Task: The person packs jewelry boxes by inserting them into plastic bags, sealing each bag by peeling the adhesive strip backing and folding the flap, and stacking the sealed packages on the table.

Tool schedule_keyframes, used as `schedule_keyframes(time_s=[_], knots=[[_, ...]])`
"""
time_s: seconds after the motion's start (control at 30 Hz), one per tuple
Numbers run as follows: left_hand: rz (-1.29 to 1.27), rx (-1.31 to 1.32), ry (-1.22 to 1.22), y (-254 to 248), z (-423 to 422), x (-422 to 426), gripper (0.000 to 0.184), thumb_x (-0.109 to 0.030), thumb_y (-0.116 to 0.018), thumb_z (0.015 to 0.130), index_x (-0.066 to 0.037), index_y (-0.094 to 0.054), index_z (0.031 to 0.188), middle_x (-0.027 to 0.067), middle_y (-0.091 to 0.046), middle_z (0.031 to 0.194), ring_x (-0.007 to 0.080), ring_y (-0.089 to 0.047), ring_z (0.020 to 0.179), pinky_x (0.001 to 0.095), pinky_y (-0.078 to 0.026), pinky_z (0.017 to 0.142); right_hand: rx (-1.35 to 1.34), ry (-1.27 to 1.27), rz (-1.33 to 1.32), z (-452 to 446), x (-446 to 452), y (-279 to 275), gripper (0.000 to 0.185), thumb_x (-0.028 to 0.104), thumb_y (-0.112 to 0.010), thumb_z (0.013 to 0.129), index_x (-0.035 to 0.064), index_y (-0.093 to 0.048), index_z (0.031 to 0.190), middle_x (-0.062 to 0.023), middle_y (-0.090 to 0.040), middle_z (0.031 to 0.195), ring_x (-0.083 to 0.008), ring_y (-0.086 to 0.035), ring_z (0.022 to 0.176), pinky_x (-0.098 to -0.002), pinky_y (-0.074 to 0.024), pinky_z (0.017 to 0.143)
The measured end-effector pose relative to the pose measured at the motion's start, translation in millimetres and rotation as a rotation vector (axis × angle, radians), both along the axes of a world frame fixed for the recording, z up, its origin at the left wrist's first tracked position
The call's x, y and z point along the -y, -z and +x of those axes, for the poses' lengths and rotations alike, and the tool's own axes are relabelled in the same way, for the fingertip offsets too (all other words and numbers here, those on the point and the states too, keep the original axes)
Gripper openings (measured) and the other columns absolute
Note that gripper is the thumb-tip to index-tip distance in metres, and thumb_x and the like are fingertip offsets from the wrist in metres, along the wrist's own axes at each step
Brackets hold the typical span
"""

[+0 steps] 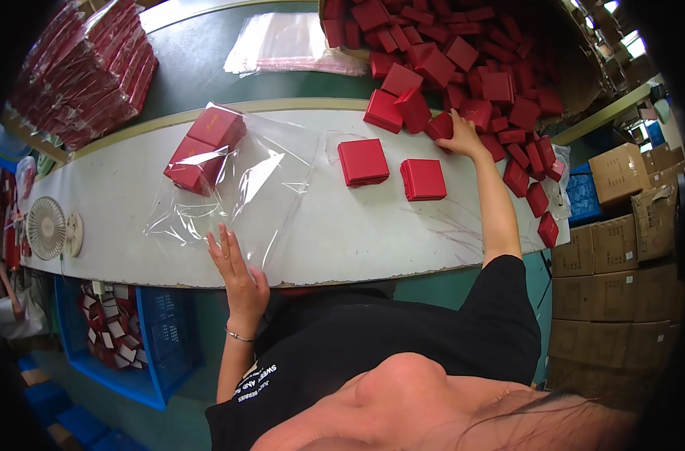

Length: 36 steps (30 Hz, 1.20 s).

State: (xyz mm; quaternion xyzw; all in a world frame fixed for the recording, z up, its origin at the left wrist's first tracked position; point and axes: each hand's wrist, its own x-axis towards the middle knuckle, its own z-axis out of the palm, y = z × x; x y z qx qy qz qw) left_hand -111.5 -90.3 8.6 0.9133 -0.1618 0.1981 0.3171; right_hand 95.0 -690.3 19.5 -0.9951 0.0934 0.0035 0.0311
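My left hand [238, 279] is open, its fingers stretched over the lower edge of a clear plastic bag [260, 177] on the white table. Two red boxes [205, 148] lie end to end inside that bag. At the right, my right hand [461, 137] has its fingers around a red box [439, 129] at the front of the heap. Between my hands, a red box [363, 161] and another red box [423, 180] lie on the table, a small gap apart.
A large heap of red boxes [500, 89] spills from a carton at the back right. Flat plastic bags [293, 43] and stacked wrapped packs [87, 68] stand behind. A fan [47, 228] is at the left, above a blue crate [162, 338]. Cartons [613, 244] stand right.
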Motion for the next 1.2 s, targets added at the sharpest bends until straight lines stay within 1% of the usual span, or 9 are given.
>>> schedule_keyframes(time_s=[0.13, 0.27, 0.33, 0.5, 0.6, 0.77, 0.9, 1.0, 1.2], knots=[[0.004, 0.011, -0.007, -2.4, 3.2, 0.0, 0.092, 0.012, -0.050, 0.077, 0.002, -0.019, 0.164, 0.0257, -0.019, 0.171, 0.0508, -0.008, 0.158, 0.0633, -0.011, 0.126, 0.284, -0.154, 0.052, -48.3, -90.8, -89.5, 0.109, 0.032, -0.085, 0.068, 0.0021, -0.034, 0.159, -0.0184, -0.052, 0.148, -0.0406, -0.044, 0.136, -0.0498, -0.0408, 0.115], [-0.022, 0.024, 0.020, -2.1, 6.7, 3.0, 0.091, 0.013, -0.049, 0.075, 0.006, -0.021, 0.162, 0.0231, -0.018, 0.172, 0.0555, -0.007, 0.156, 0.0679, -0.012, 0.124, 0.095, -0.801, 0.519, -64.8, -188.5, -86.9, 0.101, 0.008, -0.078, 0.070, 0.0079, -0.034, 0.161, -0.0155, -0.038, 0.158, -0.0380, -0.036, 0.143, -0.0463, -0.0295, 0.123], [-0.018, 0.015, 0.014, -2.4, 6.8, 4.3, 0.091, 0.013, -0.049, 0.076, 0.003, -0.022, 0.162, 0.0223, -0.021, 0.171, 0.0533, -0.008, 0.157, 0.0659, -0.011, 0.125, 0.017, -0.790, 0.318, -56.7, -206.2, -52.5, 0.104, 0.006, -0.079, 0.071, 0.0112, -0.031, 0.163, -0.0158, -0.026, 0.164, -0.0385, -0.032, 0.147, -0.0470, -0.0265, 0.125], [0.026, 0.003, -0.031, -7.9, 3.2, 3.2, 0.086, 0.016, -0.046, 0.074, 0.002, -0.035, 0.158, 0.0168, -0.032, 0.168, 0.0510, -0.011, 0.158, 0.0641, -0.009, 0.126, 0.419, -0.439, 0.194, -98.4, -254.3, -62.0, 0.131, 0.050, -0.096, 0.061, 0.0200, -0.024, 0.166, -0.0308, -0.020, 0.162, -0.0521, -0.028, 0.148, -0.0567, -0.0359, 0.118], [0.019, 0.004, -0.036, -5.1, 5.3, 2.1, 0.082, 0.017, -0.044, 0.075, 0.002, -0.040, 0.155, 0.0160, -0.038, 0.166, 0.0512, -0.014, 0.157, 0.0628, -0.009, 0.127, 0.397, -0.074, 0.360, -106.7, -291.2, -19.6, 0.118, 0.054, -0.091, 0.068, 0.0178, -0.031, 0.163, -0.0323, -0.026, 0.158, -0.0528, -0.040, 0.140, -0.0571, -0.0439, 0.111], [0.091, 0.035, -0.046, -8.7, 6.3, -8.9, 0.072, 0.014, -0.047, 0.084, 0.000, -0.044, 0.155, 0.0149, -0.041, 0.165, 0.0556, -0.020, 0.154, 0.0661, -0.014, 0.125, 0.530, -0.077, 0.157, -105.9, -283.7, -1.8, 0.084, 0.033, -0.083, 0.078, 0.0316, -0.049, 0.154, -0.0245, -0.038, 0.149, -0.0444, -0.056, 0.126, -0.0511, -0.0531, 0.100], [-0.029, 0.080, -0.027, -2.6, 4.8, -10.3, 0.080, 0.016, -0.047, 0.080, 0.001, -0.037, 0.158, 0.0170, -0.030, 0.169, 0.0552, -0.015, 0.155, 0.0669, -0.011, 0.125, 0.373, -0.234, 0.490, -108.9, -257.2, -23.4, 0.087, 0.020, -0.081, 0.078, 0.0273, -0.046, 0.157, -0.0181, -0.041, 0.150, -0.0346, -0.056, 0.131, -0.0453, -0.0506, 0.106], [-0.067, 0.121, -0.033, 0.5, 6.9, -6.5, 0.091, 0.017, -0.046, 0.074, 0.003, -0.026, 0.162, 0.0198, -0.020, 0.172, 0.0540, -0.009, 0.157, 0.0660, -0.008, 0.126, -0.033, -0.697, 1.450, -115.3, -277.6, -30.5, 0.089, 0.014, -0.081, 0.077, 0.0171, -0.043, 0.157, -0.0139, -0.039, 0.154, -0.0287, -0.053, 0.136, -0.0416, -0.0429, 0.114], [-0.049, 0.177, -0.082, -2.6, 15.3, 3.3, 0.099, 0.017, -0.046, 0.072, 0.002, -0.017, 0.165, 0.0200, -0.012, 0.174, 0.0556, -0.003, 0.157, 0.0680, -0.005, 0.124, -0.102, -1.070, 1.235, -61.2, -414.2, 4.3, 0.081, 0.017, -0.087, 0.074, 0.0139, -0.049, 0.146, -0.0183, -0.046, 0.150, -0.0320, -0.039, 0.149, -0.0430, -0.0367, 0.119]])
